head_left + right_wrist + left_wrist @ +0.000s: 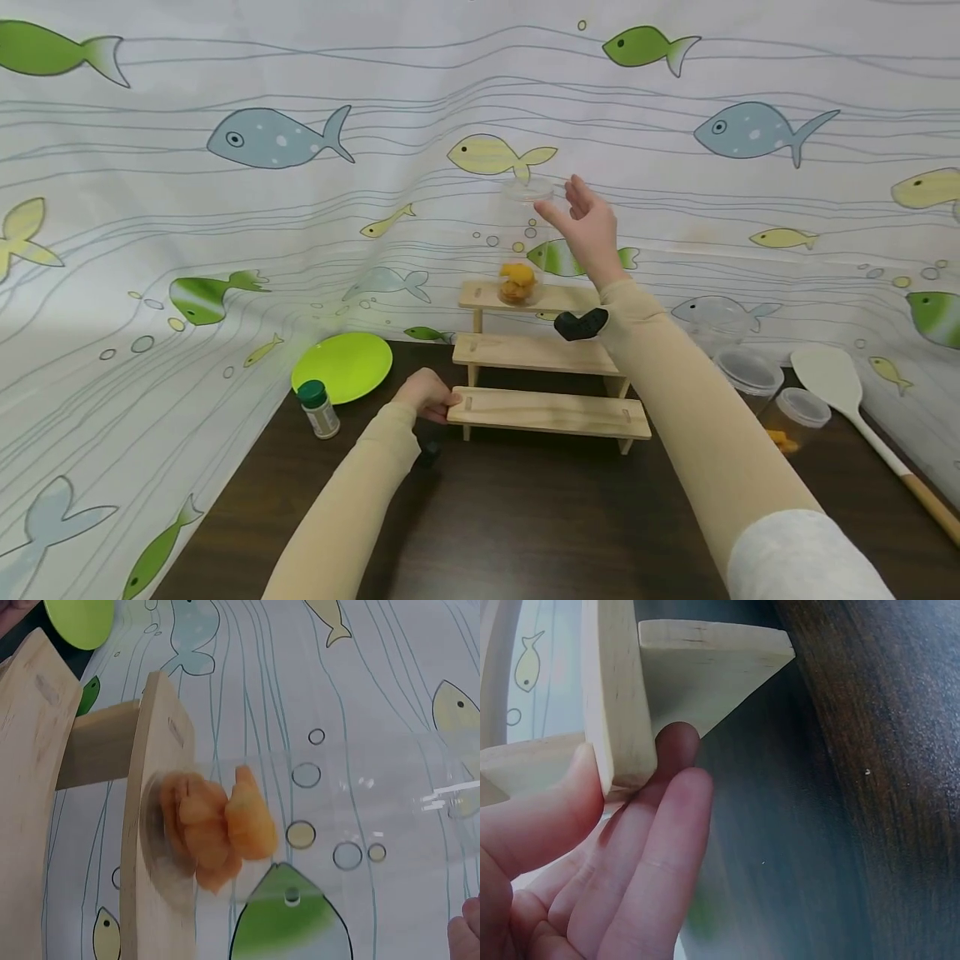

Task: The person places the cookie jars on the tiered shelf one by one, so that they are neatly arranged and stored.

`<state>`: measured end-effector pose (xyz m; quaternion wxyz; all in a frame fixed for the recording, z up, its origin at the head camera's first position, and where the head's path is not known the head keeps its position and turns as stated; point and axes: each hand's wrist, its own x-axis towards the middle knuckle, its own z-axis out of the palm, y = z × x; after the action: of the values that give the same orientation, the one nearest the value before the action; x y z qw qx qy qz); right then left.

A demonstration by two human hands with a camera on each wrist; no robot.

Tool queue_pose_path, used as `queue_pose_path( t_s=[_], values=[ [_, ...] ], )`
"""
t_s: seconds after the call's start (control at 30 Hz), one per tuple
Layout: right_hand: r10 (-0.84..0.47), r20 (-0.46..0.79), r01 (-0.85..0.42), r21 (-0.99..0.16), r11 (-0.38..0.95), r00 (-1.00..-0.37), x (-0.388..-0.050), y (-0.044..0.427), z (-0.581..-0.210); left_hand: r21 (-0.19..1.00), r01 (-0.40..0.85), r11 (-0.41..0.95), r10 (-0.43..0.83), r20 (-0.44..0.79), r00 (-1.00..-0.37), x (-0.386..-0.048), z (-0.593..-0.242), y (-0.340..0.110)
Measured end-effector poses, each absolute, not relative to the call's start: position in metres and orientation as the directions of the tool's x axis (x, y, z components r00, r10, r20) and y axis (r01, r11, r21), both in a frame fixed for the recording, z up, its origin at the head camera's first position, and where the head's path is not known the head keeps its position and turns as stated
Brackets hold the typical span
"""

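A three-step wooden shelf [555, 410] stands on the dark table against a fish-print sheet. My left hand [426, 392] pinches the left end of its lowest board, thumb on top and fingers beneath, as the left wrist view also shows. On the top step stands a tall clear jar [516, 233] with orange and yellow pieces [214, 829] at its bottom. Beside the jar's upper right is my right hand [591, 229], fingers loosely extended and thumb close to the lid. Only fingertips [466, 930] of it show in the right wrist view, holding nothing.
At the left lie a lime-green plate [352, 367] and a small green-capped bottle [320, 410]. Behind my right forearm are clear lidded containers [750, 371], a smaller one [802, 408] with orange pieces, and a white-bladed spatula [828, 375] with a wooden handle.
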<state>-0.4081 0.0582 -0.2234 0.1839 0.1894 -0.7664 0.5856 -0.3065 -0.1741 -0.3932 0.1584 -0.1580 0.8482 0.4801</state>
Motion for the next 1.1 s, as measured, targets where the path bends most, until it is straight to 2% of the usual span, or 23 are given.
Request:
queue_pose_path(
  t_s=[0.57,0.9,1.1],
  values=[
    [-0.142,0.484,-0.503,-0.847,0.17,-0.864,-0.377,0.151,-0.216,0.766,-0.398,0.505,-0.093,-0.41,-0.907,-0.307,-0.393,-0.174],
    [-0.158,0.449,-0.475,-0.813,0.336,-0.88,-0.363,0.207,-0.21,0.761,-0.401,0.509,-0.086,-0.419,-0.904,-0.308,-0.392,-0.174],
    [-0.141,0.43,-0.451,-0.814,0.367,-0.892,-0.355,0.238,-0.21,0.752,-0.397,0.525,-0.081,-0.421,-0.903,-0.307,-0.392,-0.175]
  ],
)
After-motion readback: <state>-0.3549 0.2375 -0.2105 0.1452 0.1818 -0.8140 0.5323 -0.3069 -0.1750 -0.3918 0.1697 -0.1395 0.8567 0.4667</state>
